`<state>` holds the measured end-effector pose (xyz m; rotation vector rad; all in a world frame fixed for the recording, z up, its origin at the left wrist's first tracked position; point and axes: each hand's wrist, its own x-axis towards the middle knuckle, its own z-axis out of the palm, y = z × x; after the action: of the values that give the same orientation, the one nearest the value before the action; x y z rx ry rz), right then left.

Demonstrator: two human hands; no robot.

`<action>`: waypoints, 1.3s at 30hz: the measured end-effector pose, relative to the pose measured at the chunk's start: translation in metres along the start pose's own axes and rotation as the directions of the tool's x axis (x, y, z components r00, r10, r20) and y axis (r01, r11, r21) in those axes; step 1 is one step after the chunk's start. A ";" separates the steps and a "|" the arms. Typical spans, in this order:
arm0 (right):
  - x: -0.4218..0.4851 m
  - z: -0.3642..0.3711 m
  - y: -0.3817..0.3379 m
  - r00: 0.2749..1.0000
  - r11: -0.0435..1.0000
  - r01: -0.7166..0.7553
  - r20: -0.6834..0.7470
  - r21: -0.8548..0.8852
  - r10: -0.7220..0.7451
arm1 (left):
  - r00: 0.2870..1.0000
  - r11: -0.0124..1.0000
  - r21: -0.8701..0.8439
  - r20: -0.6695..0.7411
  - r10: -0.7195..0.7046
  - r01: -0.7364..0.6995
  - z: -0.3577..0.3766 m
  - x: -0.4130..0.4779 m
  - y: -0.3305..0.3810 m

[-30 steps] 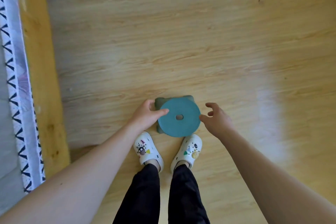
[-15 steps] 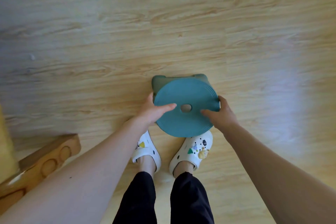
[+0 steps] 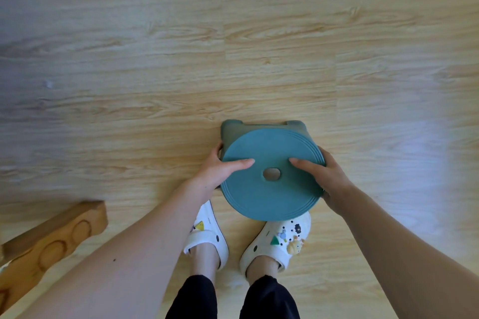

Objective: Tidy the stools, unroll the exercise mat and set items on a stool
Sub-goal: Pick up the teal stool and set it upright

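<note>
L hand (image 3: 217, 171), R hand (image 3: 327, 179) on teal stool (image 3: 264, 201)

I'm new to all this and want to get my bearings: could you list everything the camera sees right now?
stool: one, teal, round seat with a centre hole, between both hands, in front of the feet
floor: one, light wood planks, fills the view
wooden furniture part: one, honey-brown with carved circles, lower left corner
clogs: two, white with small charms, just below the stool
trousers: one pair, black, bottom centre
left hand: one, grips the stool's left rim, thumb on top
right hand: one, grips the stool's right rim, thumb on top
</note>
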<state>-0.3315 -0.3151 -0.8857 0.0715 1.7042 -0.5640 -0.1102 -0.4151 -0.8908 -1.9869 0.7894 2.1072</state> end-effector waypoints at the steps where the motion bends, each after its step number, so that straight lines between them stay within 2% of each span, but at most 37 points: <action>1: -0.002 0.002 -0.002 1.000 1.000 0.000 0.001 0.011 0.000 | 1.000 1.000 -0.011 -0.011 0.003 -0.003 0.000 -0.003 0.001; 9: -0.072 0.011 -0.059 0.991 0.991 0.129 -0.030 0.020 -0.128 | 0.985 0.988 -0.050 -0.102 0.141 -0.147 -0.021 -0.073 0.053; 16: -0.179 0.038 -0.180 0.952 0.951 0.305 -0.011 0.052 -0.305 | 0.938 0.942 -0.070 -0.141 0.318 -0.329 -0.071 -0.188 0.162; 25: -0.290 0.098 -0.326 0.902 0.901 0.430 -0.008 0.059 -0.431 | 0.871 0.873 -0.091 -0.167 0.461 -0.479 -0.148 -0.304 0.296; 33: -0.283 0.131 -0.450 0.867 0.866 0.493 0.044 0.083 -0.497 | 0.830 0.833 -0.110 -0.226 0.509 -0.541 -0.191 -0.304 0.407; 39: -0.210 0.155 -0.556 0.876 0.878 0.475 0.064 0.056 -0.478 | 0.851 0.855 -0.140 -0.265 0.453 -0.499 -0.213 -0.241 0.507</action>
<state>-0.3400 -0.8104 -0.5229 -0.3511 1.6374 -0.9539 -0.1180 -0.8853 -0.5174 -2.3659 1.2758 2.3245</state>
